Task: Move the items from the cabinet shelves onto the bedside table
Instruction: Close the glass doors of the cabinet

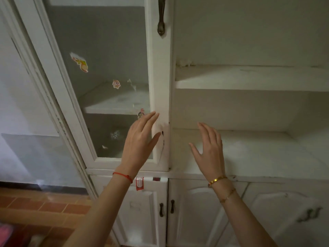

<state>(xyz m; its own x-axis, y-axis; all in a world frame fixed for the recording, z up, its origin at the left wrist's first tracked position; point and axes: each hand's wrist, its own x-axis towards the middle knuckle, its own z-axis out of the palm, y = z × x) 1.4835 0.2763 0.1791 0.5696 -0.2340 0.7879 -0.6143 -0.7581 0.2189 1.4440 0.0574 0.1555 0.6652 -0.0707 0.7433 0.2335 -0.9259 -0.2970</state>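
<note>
A white cabinet (161, 90) fills the view. Its right half has open shelves: an upper shelf (249, 82) and a lower shelf (258, 154), both bare of items. My left hand (140, 138) is raised with straight fingers in front of the frame of the glass door (110, 86), holding nothing. My right hand (210, 150) is raised with spread fingers before the lower open shelf, also holding nothing. The bedside table is out of view.
The glass door carries cartoon stickers (81, 62) and a dark handle (161, 16). Behind the glass, a shelf (117, 106) shows no items. Lower doors with dark handles (166, 207) sit below. Brick-red tile floor (41, 207) lies at the left.
</note>
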